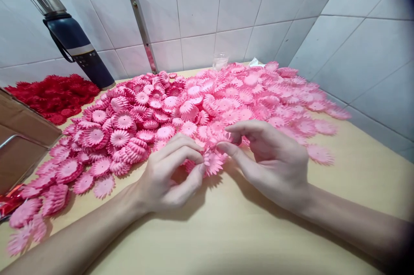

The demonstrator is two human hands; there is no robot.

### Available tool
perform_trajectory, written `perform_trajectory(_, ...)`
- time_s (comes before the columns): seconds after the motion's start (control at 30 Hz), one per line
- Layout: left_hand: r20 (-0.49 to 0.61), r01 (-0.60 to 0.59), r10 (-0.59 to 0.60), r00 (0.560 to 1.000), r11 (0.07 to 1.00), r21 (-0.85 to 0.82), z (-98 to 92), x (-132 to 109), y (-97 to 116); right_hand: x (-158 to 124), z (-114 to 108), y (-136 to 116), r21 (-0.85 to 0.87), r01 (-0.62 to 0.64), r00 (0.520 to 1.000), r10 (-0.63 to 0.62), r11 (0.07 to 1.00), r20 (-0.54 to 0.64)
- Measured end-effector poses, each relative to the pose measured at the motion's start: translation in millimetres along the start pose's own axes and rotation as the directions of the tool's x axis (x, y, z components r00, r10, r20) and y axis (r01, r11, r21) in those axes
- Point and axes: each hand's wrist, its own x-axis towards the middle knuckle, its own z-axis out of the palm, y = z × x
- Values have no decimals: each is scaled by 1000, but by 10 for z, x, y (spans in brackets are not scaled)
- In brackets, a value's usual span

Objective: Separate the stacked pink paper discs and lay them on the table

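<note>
Between my two hands, just in front of a big pile, is a pink flower-shaped petal disc (pixel 214 162) with a fringed edge. My left hand (pixel 176 171) pinches its left side between thumb and fingers. On the other side, my right hand (pixel 273 158) has thumb and forefinger closed on a thin pink petal piece (pixel 223 137), which touches or overlaps the disc; I cannot tell whether they are separate. The pile behind has darker pink stacked petal discs (pixel 123 120) on the left and paler pink loose petal discs (pixel 246 98) on the right.
Red petal discs (pixel 54 96) lie at the back left, beside a dark blue thermos flask (pixel 79 50). A cardboard box (pixel 29 137) stands at the left edge. A metal strip (pixel 142 29) leans on the tiled wall (pixel 197 3). A clear cup (pixel 220 61) is behind the pile on the table (pixel 226 236).
</note>
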Motion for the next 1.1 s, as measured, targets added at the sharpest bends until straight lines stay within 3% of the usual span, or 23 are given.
perform_trajectory(0.17,-79,26,-28,996,999,-27,17,-5,-11,48,-16,12,-143,-29,998,21,989,-55)
perform_trajectory(0.3,-137,-11,6,991,999,-33,-3,-35,-23,172,-107,134,-187,-138,955,80,973,-286)
perform_trajectory(0.37,-112,9,-13,994,999,-40,-12,-38,-29,215,-137,186,-212,-114,953,46,971,-298)
perform_trajectory(0.57,-72,89,-89,993,996,-2,7,-26,-63,177,-123,166,-163,129,990,-136,978,-34)
perform_trajectory(0.83,-50,98,-98,994,995,1,14,-104,-148,80,-113,96,-149,406,895,-360,902,261)
perform_trajectory(1.1,43,47,-44,998,996,-79,5,-89,-151,70,-59,131,-156,353,929,-325,923,176)
